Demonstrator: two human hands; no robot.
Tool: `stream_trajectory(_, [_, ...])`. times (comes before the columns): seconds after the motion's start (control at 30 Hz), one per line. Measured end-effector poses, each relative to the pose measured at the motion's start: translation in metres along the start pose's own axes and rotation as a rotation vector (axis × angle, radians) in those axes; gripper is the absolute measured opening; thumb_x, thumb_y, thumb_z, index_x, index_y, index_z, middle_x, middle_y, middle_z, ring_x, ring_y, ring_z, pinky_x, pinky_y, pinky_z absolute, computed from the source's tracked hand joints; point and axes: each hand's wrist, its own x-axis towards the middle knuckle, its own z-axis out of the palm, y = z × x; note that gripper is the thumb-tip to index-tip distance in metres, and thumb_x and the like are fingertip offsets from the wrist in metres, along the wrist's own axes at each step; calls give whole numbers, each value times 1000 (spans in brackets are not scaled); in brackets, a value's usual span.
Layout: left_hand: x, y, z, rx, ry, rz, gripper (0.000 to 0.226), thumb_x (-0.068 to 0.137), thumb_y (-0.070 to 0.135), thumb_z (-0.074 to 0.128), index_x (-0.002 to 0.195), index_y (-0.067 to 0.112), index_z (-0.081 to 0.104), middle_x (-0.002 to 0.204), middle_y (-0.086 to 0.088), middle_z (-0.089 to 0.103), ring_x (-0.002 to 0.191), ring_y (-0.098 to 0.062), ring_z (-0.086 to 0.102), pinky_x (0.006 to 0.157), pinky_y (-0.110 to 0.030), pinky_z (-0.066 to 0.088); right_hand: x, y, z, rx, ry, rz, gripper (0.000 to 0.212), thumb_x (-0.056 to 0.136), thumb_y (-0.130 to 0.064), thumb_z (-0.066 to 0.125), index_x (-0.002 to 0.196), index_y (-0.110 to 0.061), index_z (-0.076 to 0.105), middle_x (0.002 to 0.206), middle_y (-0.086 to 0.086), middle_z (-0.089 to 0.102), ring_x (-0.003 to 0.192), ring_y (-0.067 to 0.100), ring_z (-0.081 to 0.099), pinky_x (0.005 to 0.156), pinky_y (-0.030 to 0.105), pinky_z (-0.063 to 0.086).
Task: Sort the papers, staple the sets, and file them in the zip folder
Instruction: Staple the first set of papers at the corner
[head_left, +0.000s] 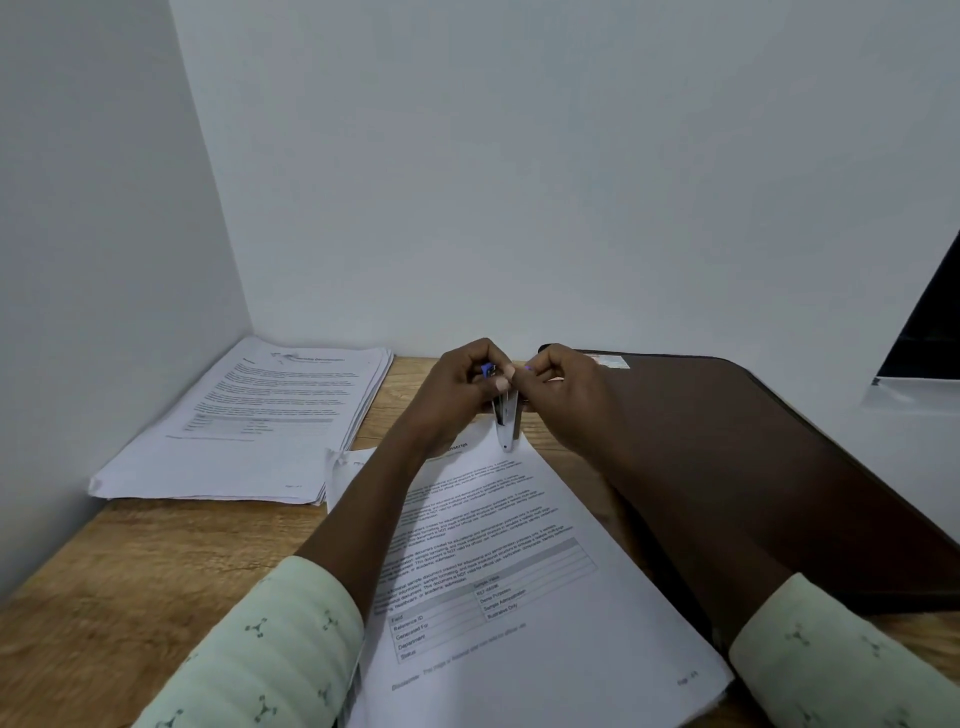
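Both my hands meet over the far end of the table (156, 561), forearms reaching forward out of pale green patterned sleeves (291, 639). My left hand (457, 387) has its fingers curled round the stapler (506, 415), thumb pressed on its side. My right hand (563, 395) pinches the same stapler from the other side, fingers bent. The stapler stands nearly upright, blue end up between my fingertips, metal nose down on the top edge of the set (519, 571).

My fingers cover most of the stapler's body, so I cannot tell whether it is open or closed. My left forearm hides the set's upper left part. A bent corner of another sheet (337, 462) shows just beside that arm.

The set lies askew in front of me. Its heading is cut to "…nscript". The table on it reads "Field", "Reference ID", "Generated For", "Department", "Status"; the second column reads "Sample Value", "Demo Purposes", "Illustrative Only". A "Disclaimer" line runs below; the body text is too small to read.

A stack (260, 426) of printed sheets lies in the left corner, its writing blurred. The brown folder (753, 467) lies to my right, partly under my right arm, with a small unreadable label (608, 361) at its far edge.
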Motion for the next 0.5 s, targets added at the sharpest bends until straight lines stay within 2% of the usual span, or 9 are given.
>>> stream_trajectory(0.07, [0,0,1,-6,-1,-6,25,93,-13,50,83,8,58,78,2,64,71,-11,65,72,-32,54,-1,-3,0,-70,15,-15,20,88,-31,70,76,-18,61,72,-3,68,69,10,68,61,18,51])
stream_trajectory(0.1, [0,0,1,-15,8,-8,24,93,-12,51,83,8,59,79,-1,63,72,-12,65,72,-32,55,-1,-4,-2,-101,29,-24,19,88,-30,69,77,-17,61,73,-2,68,69,9,68,58,13,47])
stream_trajectory(0.17, [2,0,-2,-47,52,-12,21,95,-9,51,85,8,60,80,-5,62,72,-14,65,71,-33,56,-1,-5,-5,-104,77,-31,18,88,-29,67,78,-17,61,78,-2,70,74,11,69,65,17,51])
stream_trajectory(0.23, [3,1,-9,-90,84,-12,17,96,-5,51,89,6,60,79,-7,62,72,-16,64,70,-34,55,-2,-7,-7,-32,90,-50,13,87,-27,65,78,-20,62,79,-1,72,77,14,71,75,37,58])
stream_trajectory(0.3, [3,1,-12,-152,77,-6,13,96,-5,52,93,5,61,81,-8,64,77,-19,66,73,-34,56,-2,-12,-9,14,46,-87,11,87,-26,66,78,-21,65,76,-2,73,78,14,72,76,46,59])
stream_trajectory(0.37, [2,1,-17,-296,87,-9,12,97,-5,51,94,4,59,84,-10,64,80,-21,68,75,-32,57,-2,-21,-14,54,15,-116,13,87,-23,71,75,-19,67,73,-7,74,74,8,72,76,39,59])
stream_trajectory(0.43, [1,2,-27,-510,138,14,7,94,-1,53,93,5,57,83,-9,64,80,-23,70,74,-33,59,-1,-28,-23,45,-2,-124,15,83,-17,73,70,-16,66,68,-10,73,64,7,70,68,27,56])
stream_trajectory(0.5, [0,5,-38,-727,166,55,6,85,8,59,89,7,63,79,-6,66,77,-22,71,76,-34,61,-1,-32,-35,38,-118,-76,14,82,-10,70,69,-10,65,69,3,74,69,20,71,66,31,54])
